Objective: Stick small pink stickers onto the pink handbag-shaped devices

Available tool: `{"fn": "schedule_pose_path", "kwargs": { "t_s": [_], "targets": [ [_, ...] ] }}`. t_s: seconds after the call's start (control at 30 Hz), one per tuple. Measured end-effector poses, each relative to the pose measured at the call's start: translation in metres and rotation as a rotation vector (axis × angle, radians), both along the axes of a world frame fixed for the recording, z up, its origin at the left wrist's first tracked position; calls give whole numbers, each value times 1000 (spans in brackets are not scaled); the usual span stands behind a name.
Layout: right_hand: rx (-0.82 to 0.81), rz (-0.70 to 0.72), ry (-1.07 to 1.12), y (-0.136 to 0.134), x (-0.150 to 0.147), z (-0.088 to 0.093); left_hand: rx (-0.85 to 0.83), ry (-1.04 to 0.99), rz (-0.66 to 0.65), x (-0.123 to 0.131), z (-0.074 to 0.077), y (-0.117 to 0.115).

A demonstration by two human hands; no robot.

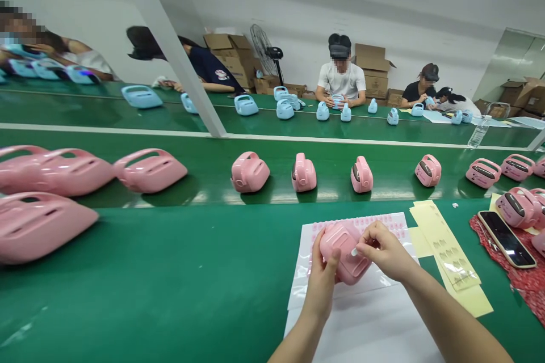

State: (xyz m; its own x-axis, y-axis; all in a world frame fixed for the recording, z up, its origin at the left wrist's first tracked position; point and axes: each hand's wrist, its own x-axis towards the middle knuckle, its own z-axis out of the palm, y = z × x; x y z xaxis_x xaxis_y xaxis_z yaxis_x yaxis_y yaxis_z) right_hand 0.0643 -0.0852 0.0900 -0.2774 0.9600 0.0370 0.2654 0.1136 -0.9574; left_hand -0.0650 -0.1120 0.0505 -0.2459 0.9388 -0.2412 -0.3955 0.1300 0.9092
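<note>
My left hand is closed around a pink plastic casing with rounded edges, tilted above the white paper. Between the thumb and fingers of my right hand is a small whitish piece that looks like a sticker, close against the casing's surface. Under both hands lies a sheet of small pink stickers on white paper. Just right of it are yellowish sticker strips, partly overlapping.
Pink handled casings stand in a row along the green belt. Larger-looking pink casings sit at left. On red material at right rests a phone. Co-workers handle blue casings behind a white rail; a bottle leans there.
</note>
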Motion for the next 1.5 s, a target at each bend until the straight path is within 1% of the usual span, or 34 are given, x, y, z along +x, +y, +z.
{"fn": "schedule_pose_path", "kwargs": {
  "t_s": [0.13,0.27,0.33,0.43,0.5,0.53,0.57,0.63,0.7,0.77,0.8,0.87,0.93,1.0,1.07,1.17,1.23,1.3,1.37,1.4,1.47,1.5],
  "targets": [
    [42,-39,-37,-1,-6,-2,7,1,-3,-2,-1,0],
    [221,-119,-97,-6,-14,-8,8,0,-7,-4,-3,0],
    [299,-131,-108,-10,-17,-9,7,-2,-5,-5,-3,-1],
    [289,-24,-43,-14,-18,-3,5,-15,-6,-8,-4,0],
    [279,27,28,-12,-11,3,-4,-55,-22,-11,-4,1],
    [286,4,48,-8,-5,6,-12,-93,-34,-13,-3,2],
    [299,-54,44,-1,3,7,-24,-139,-46,-16,-2,3],
    [322,-223,-58,15,23,5,-52,-241,-54,-20,2,4],
    [348,-383,-298,33,43,-5,-71,-319,-29,-23,7,5],
    [342,-462,-574,48,58,-18,-74,-372,6,-25,11,6],
    [331,-464,-684,53,62,-26,-76,-394,17,-26,12,6],
    [317,-405,-826,60,65,-41,-81,-425,16,-27,14,7],
    [335,-330,-897,63,63,-53,-76,-435,10,-27,13,7],
    [372,-281,-918,65,59,-64,-59,-437,8,-27,12,6],
    [418,-240,-881,68,57,-74,-53,-443,7,-28,10,6],
    [492,-179,-725,72,55,-88,-56,-462,-10,-30,7,6],
    [544,-190,-592,74,54,-95,-53,-475,-24,-31,5,6],
    [580,-251,-456,74,52,-98,-49,-487,-32,-33,3,6],
    [585,-324,-331,72,47,-94,-45,-500,-40,-35,2,7],
    [581,-358,-279,69,44,-89,-45,-513,-48,-36,1,7],
    [545,-418,-150,59,34,-74,-36,-561,-70,-37,-2,8],
    [502,-429,-57,53,26,-64,-29,-597,-85,-38,-4,8]
  ]
}}
